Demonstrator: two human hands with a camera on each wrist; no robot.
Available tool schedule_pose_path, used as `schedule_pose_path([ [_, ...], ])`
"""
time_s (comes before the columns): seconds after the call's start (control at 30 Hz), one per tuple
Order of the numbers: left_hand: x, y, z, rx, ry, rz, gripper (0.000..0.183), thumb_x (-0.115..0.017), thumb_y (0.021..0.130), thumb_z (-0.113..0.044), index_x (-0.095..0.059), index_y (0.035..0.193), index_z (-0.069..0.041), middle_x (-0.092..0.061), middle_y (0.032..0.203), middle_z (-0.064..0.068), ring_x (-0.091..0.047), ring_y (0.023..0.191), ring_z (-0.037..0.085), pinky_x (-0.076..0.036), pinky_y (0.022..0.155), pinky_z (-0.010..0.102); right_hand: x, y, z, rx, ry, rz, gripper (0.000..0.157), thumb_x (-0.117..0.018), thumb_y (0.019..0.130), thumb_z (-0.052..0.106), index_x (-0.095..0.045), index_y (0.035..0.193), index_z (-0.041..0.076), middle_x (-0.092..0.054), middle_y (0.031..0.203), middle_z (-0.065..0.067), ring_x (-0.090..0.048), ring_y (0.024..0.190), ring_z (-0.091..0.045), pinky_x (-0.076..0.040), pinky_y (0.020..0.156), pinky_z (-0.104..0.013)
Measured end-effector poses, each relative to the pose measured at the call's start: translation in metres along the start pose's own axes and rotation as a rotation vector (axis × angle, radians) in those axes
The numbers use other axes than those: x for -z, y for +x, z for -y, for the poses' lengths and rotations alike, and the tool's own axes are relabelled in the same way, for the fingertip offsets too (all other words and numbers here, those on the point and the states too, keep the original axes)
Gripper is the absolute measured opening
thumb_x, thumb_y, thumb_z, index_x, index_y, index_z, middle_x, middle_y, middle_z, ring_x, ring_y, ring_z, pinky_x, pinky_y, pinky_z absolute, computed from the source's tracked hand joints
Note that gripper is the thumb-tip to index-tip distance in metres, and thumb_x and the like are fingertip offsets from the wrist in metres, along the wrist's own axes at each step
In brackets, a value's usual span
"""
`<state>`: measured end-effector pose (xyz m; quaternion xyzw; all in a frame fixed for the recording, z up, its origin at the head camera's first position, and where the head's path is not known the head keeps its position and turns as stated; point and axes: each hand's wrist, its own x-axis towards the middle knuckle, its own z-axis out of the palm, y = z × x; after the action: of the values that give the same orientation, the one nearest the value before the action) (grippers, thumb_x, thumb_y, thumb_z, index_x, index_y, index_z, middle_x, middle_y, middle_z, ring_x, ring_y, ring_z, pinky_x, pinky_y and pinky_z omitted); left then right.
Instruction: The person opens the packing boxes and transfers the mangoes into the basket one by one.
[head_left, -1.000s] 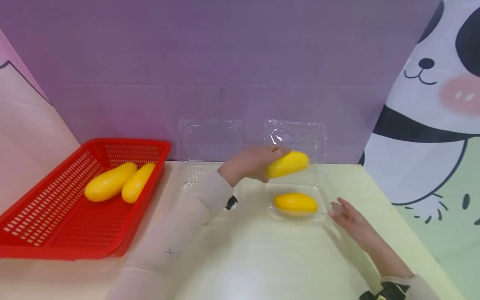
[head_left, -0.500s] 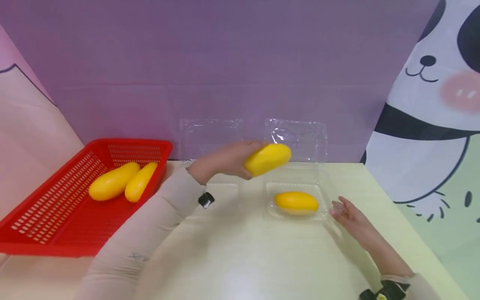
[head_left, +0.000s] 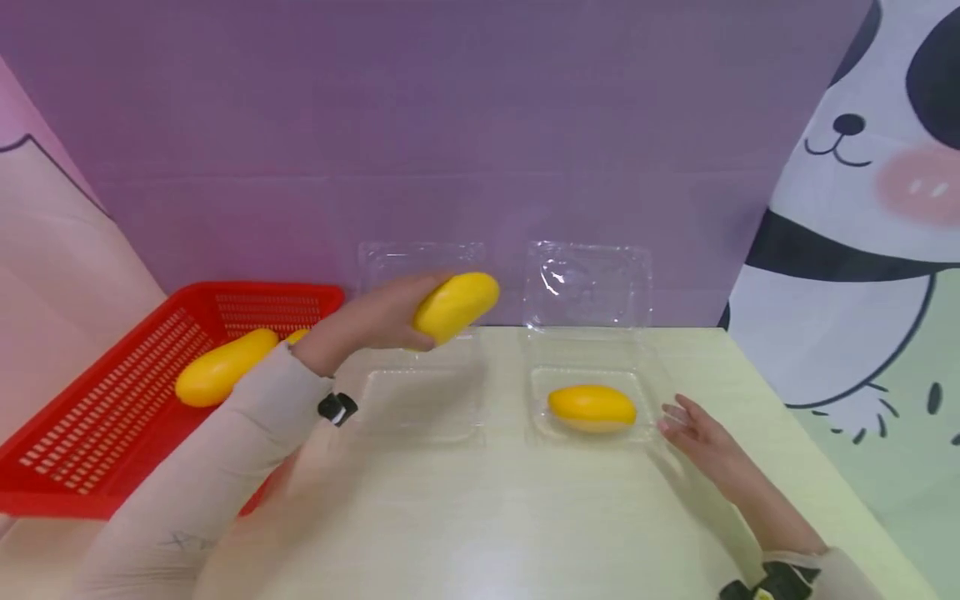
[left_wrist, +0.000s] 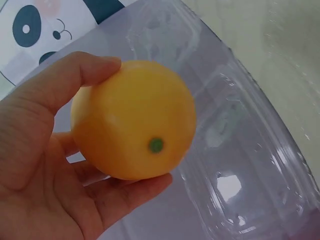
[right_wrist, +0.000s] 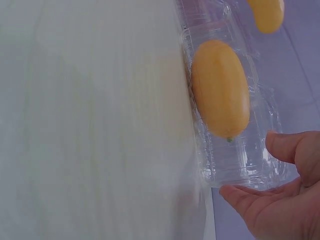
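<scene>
My left hand [head_left: 382, 317] grips an oblong yellow fruit [head_left: 459, 305] in the air above the left clear plastic box [head_left: 420, 404]. In the left wrist view, thumb and fingers wrap the fruit [left_wrist: 135, 117], its small green stem spot facing the camera. A second yellow fruit [head_left: 592, 406] lies lengthwise in the right clear box, whose hinged lid [head_left: 585, 287] stands raised behind it. At that box's right end is my right hand [head_left: 701, 437]. The right wrist view has its thumb [right_wrist: 282, 145] and extended fingers [right_wrist: 245, 200] spread at the box's end wall.
On the left stands a red slotted basket [head_left: 225, 287] with two more yellow fruits [head_left: 225, 367] in it, one mostly hidden by my left arm. The left box's raised lid [head_left: 405, 254] leans near the purple back wall [head_left: 450, 100]. A panda print [head_left: 847, 325] covers the right side.
My left hand has carried the yellow fruit leftward, from above the right box to above the left one. The right hand and the fruit in the right box have stayed put.
</scene>
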<state>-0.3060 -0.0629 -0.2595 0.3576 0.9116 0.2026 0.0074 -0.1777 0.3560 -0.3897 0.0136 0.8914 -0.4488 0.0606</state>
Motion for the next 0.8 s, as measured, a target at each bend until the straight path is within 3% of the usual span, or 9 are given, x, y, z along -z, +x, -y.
schedule_pose_path([
  [0.2, 0.002, -0.022, 0.022, 0.109, 0.028, -0.034, 0.086, -0.079, 0.073, -0.014, -0.032, 0.145, -0.017, -0.054, 0.118, 0.004, -0.05, 0.098, 0.024, -0.051, 0.083, 0.042, 0.001, 0.003, 0.001, 0.027, -0.016, -0.007, 0.075, -0.044, 0.1, 0.03, -0.001, 0.144, -0.014, -0.022, 0.145, -0.035, -0.031, 0.131, -0.046, -0.03, 0.103, -0.052],
  [0.47, 0.013, -0.042, 0.039, 0.152, 0.023, -0.077, 0.087, -0.078, 0.074, -0.014, -0.03, 0.146, -0.014, -0.055, 0.111, 0.007, -0.051, 0.094, 0.025, -0.054, 0.074, 0.039, 0.005, 0.004, 0.0, -0.054, -0.023, 0.013, 0.08, -0.044, 0.099, 0.037, 0.002, 0.146, -0.009, -0.017, 0.148, -0.033, -0.024, 0.134, -0.049, -0.026, 0.106, -0.058],
  [0.6, 0.02, -0.052, 0.045, 0.183, 0.025, -0.094, 0.086, -0.078, 0.074, -0.016, -0.03, 0.146, -0.013, -0.055, 0.11, 0.007, -0.051, 0.094, 0.025, -0.053, 0.075, 0.039, 0.007, 0.004, 0.0, -0.066, -0.022, 0.023, 0.081, -0.043, 0.1, 0.037, 0.004, 0.145, -0.009, -0.016, 0.149, -0.033, -0.022, 0.134, -0.049, -0.025, 0.105, -0.06],
  [0.8, 0.028, -0.069, 0.052, 0.273, 0.008, -0.099, 0.087, -0.075, 0.076, -0.019, -0.026, 0.147, -0.01, -0.053, 0.118, 0.013, -0.049, 0.098, 0.031, -0.049, 0.081, 0.048, 0.009, 0.003, 0.002, -0.082, -0.032, 0.03, 0.082, -0.042, 0.1, 0.039, 0.005, 0.146, -0.008, -0.015, 0.149, -0.032, -0.021, 0.134, -0.049, -0.025, 0.106, -0.06],
])
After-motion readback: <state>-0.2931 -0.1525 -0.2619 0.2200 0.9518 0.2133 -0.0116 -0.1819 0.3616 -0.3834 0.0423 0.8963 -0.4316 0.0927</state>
